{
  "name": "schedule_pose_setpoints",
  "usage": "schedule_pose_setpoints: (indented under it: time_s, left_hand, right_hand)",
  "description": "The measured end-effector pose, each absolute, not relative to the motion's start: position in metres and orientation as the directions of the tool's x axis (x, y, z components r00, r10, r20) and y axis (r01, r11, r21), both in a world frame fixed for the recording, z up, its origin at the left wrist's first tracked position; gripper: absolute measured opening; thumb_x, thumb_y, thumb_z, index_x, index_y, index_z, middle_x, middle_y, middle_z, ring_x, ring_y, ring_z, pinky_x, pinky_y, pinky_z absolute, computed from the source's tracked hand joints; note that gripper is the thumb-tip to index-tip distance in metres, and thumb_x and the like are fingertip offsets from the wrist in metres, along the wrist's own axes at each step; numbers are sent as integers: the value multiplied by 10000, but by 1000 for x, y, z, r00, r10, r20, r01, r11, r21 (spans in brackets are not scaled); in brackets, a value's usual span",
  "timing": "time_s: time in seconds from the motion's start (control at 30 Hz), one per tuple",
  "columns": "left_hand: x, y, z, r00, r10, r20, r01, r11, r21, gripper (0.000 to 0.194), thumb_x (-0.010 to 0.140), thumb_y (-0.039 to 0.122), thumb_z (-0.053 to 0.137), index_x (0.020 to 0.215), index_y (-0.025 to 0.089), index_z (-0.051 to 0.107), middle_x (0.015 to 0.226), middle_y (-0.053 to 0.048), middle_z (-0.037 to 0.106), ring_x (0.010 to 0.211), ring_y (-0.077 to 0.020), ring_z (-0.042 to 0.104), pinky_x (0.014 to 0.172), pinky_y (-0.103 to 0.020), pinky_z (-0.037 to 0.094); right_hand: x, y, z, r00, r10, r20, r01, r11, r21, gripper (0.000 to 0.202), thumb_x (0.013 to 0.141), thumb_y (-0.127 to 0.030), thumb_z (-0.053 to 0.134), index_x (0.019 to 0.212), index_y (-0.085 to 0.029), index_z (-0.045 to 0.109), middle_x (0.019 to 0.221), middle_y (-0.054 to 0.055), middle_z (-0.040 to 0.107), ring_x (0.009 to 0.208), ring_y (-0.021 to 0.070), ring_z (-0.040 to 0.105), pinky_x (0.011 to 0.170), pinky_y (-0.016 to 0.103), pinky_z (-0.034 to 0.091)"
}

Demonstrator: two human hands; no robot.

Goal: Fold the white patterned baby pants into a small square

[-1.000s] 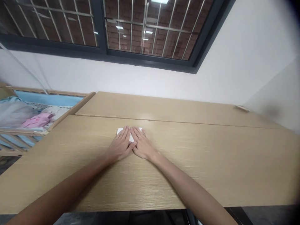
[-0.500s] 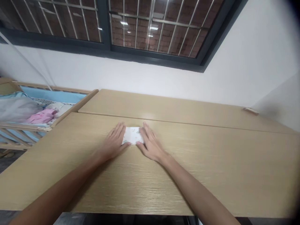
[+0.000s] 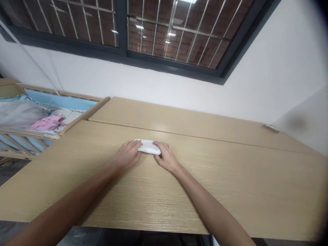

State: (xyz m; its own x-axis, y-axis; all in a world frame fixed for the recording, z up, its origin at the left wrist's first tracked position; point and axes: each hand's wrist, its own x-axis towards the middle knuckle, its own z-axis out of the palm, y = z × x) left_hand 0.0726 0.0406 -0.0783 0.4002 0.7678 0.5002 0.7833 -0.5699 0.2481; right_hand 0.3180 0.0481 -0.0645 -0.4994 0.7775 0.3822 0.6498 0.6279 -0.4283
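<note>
White folded cloth [image 3: 148, 147] sits on the wooden table [image 3: 217, 177], its ends hidden under fingers. The left hand [image 3: 128, 153] and right hand [image 3: 165, 156], half curled, grip opposite ends; thumbs are partly obscured. The crib [image 3: 43, 116] is cut off.

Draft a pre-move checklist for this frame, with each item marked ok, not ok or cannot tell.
1. Left hand touching the white folded item at its left end: ok
2. Right hand touching its right end: ok
3. Item lying fully flat: not ok, it looks bowed
4. Firm grip at both ends: cannot tell, fingers hide them
5. Hands apart from the crib: ok
6. Underside of item clean: cannot tell, hidden
</note>
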Motion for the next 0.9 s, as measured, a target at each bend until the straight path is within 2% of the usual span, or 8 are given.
schedule_pose_setpoints:
  time_s: [0.13,0.23,0.33,0.43,0.53,0.7,0.8,0.9]
  left_hand:
    - [73,38,-61,310,777,548,784,-535,316,257,974,248,428,1102,209,649,1103,-97,704,1066,-271,627,979,-447,477]
    - [74,31,-48,171,839,516,706,-470,530,231,979,362,482,1052,222,652,1040,-77,705,1001,-261,646,908,-416,505]
    - [80,23,-43,92,932,350,454,-352,819,294,961,416,530,1164,209,580,1027,-62,731,906,-227,696,780,-352,547]
    - [87,17,-48,146,960,238,336,-274,901,451,939,359,546,1341,188,432,958,-52,747,806,-215,712,694,-327,546]
    - [93,12,-54,190,960,205,547,-276,790,492,913,286,548,1376,192,410,919,-55,744,799,-240,713,695,-342,523]
    - [97,7,-56,248,952,179,818,-305,488,325,980,323,463,1279,208,518,1004,-100,737,851,-297,718,678,-364,494]
    - [98,3,-50,273,930,248,866,-349,358,285,998,329,440,1202,181,573,1017,-127,725,900,-319,695,756,-415,510]
    - [102,-5,-46,327,867,376,867,-434,245,298,997,340,440,1163,155,606,1076,-164,692,1019,-344,643,870,-481,507]
  right_hand:
    - [316,51,-53,-364,844,394,591,536,-603,389,907,-267,522,1291,-206,521,1250,119,648,1169,289,583,1040,471,436]
    - [314,59,-35,-268,879,395,440,477,-761,365,926,-389,544,1237,-211,474,1208,123,628,1073,268,605,932,422,507]
    - [312,71,-15,-221,912,345,364,405,-839,404,928,-439,544,1249,-227,423,1141,96,627,962,236,619,837,389,534]
    - [310,85,-6,-243,948,207,377,289,-880,470,893,-449,611,1261,-232,416,1010,53,647,840,211,622,745,365,538]
    - [307,99,-16,-248,963,103,408,200,-891,479,837,-426,683,1202,-216,454,930,34,652,776,194,623,666,328,530]
    - [303,119,-50,-241,966,90,487,201,-850,392,838,-388,677,1134,-194,508,918,36,668,778,190,645,667,322,545]
    - [302,121,-57,-258,951,173,570,294,-767,383,890,-398,625,1182,-169,529,1056,99,683,910,224,667,788,389,566]
    - [300,107,-45,-359,880,312,632,475,-612,445,977,-419,531,1342,-164,503,1334,167,609,1220,272,594,1022,473,490]
